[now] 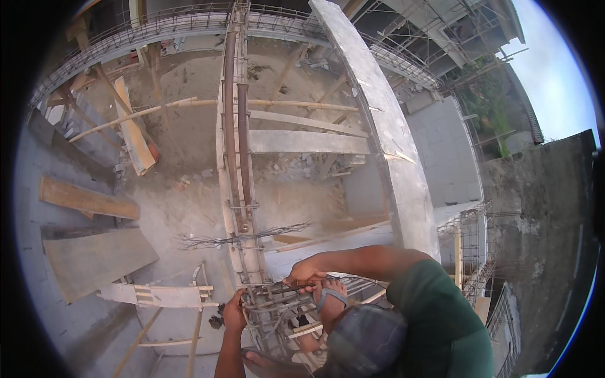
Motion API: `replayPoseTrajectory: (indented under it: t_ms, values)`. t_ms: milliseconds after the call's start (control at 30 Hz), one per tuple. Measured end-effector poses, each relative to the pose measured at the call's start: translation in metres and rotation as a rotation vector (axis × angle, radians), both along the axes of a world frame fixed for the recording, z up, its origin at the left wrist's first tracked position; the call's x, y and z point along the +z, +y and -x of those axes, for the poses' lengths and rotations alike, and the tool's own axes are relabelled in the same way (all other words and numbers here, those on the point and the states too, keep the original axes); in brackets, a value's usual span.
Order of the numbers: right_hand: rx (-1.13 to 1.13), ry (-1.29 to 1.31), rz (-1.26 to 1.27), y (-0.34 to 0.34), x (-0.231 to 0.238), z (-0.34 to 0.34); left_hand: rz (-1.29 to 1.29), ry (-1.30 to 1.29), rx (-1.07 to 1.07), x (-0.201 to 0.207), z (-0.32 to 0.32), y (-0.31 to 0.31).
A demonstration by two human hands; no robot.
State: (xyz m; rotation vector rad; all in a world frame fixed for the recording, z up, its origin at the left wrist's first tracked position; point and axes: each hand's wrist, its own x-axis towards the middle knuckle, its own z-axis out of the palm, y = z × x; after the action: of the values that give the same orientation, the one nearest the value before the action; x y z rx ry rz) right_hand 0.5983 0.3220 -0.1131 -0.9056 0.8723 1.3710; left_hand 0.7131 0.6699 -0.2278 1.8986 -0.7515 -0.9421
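Observation:
My right hand (305,272) reaches in from the right, fingers closed around a dark, slim metal tool (291,290) that lies across the rebar cage. The tool's exact kind is hard to make out. My left hand (234,312) comes up from below, its bent fingers gripping the left side of the rebar cage (270,313). Beside my right hand rests my sandaled foot (332,298), and my bent knee (367,339) in dark cloth hides part of the cage. A bundle of thin tie wire (246,238) lies across the beam beyond my hands.
Brown pipes (243,145) run along the narrow beam going away from me. A wide grey beam (394,145) rises on the right. Ground (183,151) lies well below, with planks (88,197) and bamboo poles (170,106). A timber frame (157,293) stands at lower left.

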Motion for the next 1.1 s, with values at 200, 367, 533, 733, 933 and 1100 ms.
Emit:
replayPoseTrajectory:
  t_ms: [200, 367, 533, 733, 933, 1100]
  values:
    - [0.749, -0.441, 0.213, -0.001, 0.049, -0.025, -0.067, 0.012, -0.016, -0.011, 0.001, -0.007]
    - [1.145, -0.950, 0.798, 0.024, 0.054, -0.012, -0.145, -0.110, -0.090, -0.005, 0.000, -0.009]
    - [1.223, -1.152, 0.891, 0.025, 0.042, 0.013, -0.150, -0.192, -0.120, -0.004, 0.003, -0.013]
    - [0.961, -0.887, 0.602, 0.017, 0.042, 0.006, -0.114, -0.206, -0.107, -0.011, 0.009, -0.011]
    - [0.066, 0.031, 0.085, 0.000, 0.044, -0.021, -0.052, -0.152, -0.136, -0.021, 0.004, -0.007]
    - [0.320, -0.027, 0.089, 0.002, 0.057, -0.021, -0.058, -0.119, -0.120, -0.023, 0.004, -0.004]
